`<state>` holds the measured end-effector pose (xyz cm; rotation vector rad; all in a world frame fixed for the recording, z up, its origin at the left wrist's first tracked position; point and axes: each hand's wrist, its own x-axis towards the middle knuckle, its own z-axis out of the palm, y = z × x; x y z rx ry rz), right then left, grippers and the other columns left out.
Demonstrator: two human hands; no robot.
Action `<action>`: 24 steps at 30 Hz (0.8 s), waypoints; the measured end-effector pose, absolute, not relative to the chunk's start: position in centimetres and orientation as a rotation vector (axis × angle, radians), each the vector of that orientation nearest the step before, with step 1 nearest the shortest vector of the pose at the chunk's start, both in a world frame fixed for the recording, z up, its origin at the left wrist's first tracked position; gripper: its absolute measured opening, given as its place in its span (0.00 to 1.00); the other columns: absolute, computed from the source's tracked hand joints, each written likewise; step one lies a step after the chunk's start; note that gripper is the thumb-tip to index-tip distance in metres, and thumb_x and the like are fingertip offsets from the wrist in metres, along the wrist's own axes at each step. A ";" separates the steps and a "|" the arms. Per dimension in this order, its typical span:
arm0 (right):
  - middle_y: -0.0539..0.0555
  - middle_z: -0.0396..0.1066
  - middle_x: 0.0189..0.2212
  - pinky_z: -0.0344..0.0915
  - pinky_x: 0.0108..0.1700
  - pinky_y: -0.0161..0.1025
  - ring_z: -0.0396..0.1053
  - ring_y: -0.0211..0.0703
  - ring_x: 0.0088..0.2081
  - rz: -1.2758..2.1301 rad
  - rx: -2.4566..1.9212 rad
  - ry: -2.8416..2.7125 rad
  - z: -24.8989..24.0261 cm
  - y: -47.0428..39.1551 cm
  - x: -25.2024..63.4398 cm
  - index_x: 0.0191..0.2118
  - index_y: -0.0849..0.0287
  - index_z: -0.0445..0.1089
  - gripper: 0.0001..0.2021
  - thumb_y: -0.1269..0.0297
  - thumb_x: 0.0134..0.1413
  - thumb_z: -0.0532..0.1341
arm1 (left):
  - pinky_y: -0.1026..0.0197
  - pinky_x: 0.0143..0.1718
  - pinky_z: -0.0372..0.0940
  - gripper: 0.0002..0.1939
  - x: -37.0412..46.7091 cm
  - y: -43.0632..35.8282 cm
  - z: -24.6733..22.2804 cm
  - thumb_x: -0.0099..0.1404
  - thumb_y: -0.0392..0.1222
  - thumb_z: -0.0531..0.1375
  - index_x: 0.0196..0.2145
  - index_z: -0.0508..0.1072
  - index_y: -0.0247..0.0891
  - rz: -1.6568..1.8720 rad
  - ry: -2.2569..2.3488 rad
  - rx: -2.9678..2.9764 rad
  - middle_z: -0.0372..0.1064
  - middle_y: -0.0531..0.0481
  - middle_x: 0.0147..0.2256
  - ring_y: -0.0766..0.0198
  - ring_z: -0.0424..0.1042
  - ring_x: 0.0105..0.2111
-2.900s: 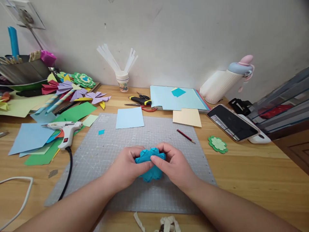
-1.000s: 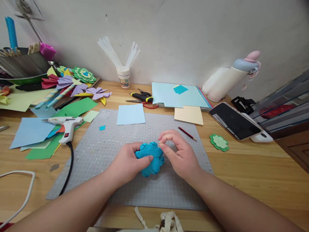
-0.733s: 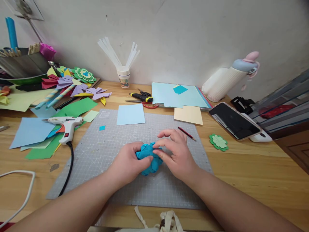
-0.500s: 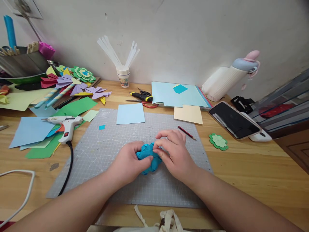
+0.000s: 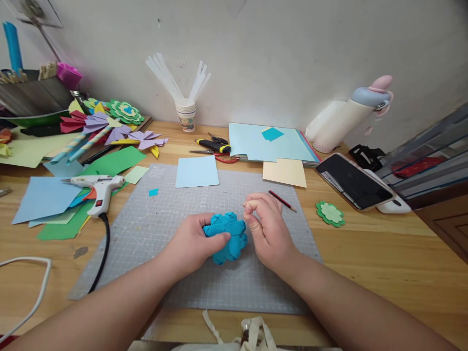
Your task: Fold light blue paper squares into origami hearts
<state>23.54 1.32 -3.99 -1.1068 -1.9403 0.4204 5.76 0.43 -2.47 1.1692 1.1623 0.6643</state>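
A folded blue paper flower (image 5: 232,239) is held above the grey cutting mat (image 5: 146,234). My left hand (image 5: 193,241) grips its left side, with the thumb lying across the front and the other fingers hidden behind. Just right of the flower is my right hand (image 5: 268,229), apart from it, with thumb and fingertips pinched together. Whether anything small sits in that pinch cannot be made out. A light blue paper square (image 5: 197,171) and a small blue scrap (image 5: 153,192) lie on the mat beyond the hands.
A glue gun (image 5: 100,190) rests on coloured papers at the left, its cord running over the mat's edge. A pencil (image 5: 282,201), green paper flower (image 5: 330,214) and phone (image 5: 354,182) lie to the right. Scissors and a yellow-black cutter (image 5: 212,146) are at the back.
My right hand has come off the flower and moved slightly right, its fingers curling in more. The flower, still in my left hand, now shows more of its face.
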 end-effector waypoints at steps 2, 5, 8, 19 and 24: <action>0.54 0.65 0.36 0.55 0.49 0.50 0.63 0.47 0.42 0.542 -1.107 -1.826 -4.2 1.5 23.6 0.33 0.54 0.58 0.07 0.69 0.63 0.49 | 0.64 0.23 0.65 0.08 5.8 0.4 -2.5 0.52 0.44 0.62 0.26 0.72 0.37 0.662 1.150 1.159 0.74 0.52 0.23 0.65 0.70 0.22; 0.54 0.66 0.37 0.60 0.47 0.47 0.65 0.46 0.42 0.721 -1.094 -1.680 -4.4 1.7 23.5 0.34 0.54 0.57 0.07 0.66 0.65 0.48 | 0.63 0.24 0.66 0.08 5.7 0.3 -2.5 0.53 0.45 0.61 0.28 0.73 0.37 0.656 1.142 1.164 0.76 0.50 0.25 0.63 0.73 0.24; 0.53 0.68 0.35 0.65 0.44 0.43 0.67 0.43 0.40 0.811 -1.035 -1.634 -4.5 1.5 23.3 0.35 0.53 0.55 0.06 0.66 0.66 0.47 | 0.63 0.25 0.66 0.09 5.8 0.3 -2.4 0.53 0.45 0.61 0.28 0.73 0.37 0.648 1.159 1.196 0.76 0.50 0.26 0.63 0.73 0.24; 0.49 0.64 0.27 0.59 0.36 0.41 0.61 0.42 0.31 0.562 -1.117 -1.975 -3.9 0.9 23.5 0.32 0.55 0.60 0.08 0.71 0.63 0.50 | 0.63 0.25 0.53 0.10 5.6 0.3 -2.7 0.53 0.40 0.57 0.18 0.59 0.40 0.695 1.407 1.611 0.56 0.57 0.20 0.66 0.58 0.23; 0.49 0.67 0.27 0.58 0.36 0.40 0.62 0.42 0.30 0.529 -1.161 -2.042 -3.6 0.7 23.4 0.34 0.55 0.62 0.05 0.71 0.61 0.53 | 0.62 0.28 0.52 0.11 5.5 0.3 -3.1 0.56 0.39 0.57 0.19 0.59 0.40 0.718 1.468 1.827 0.57 0.56 0.21 0.64 0.59 0.26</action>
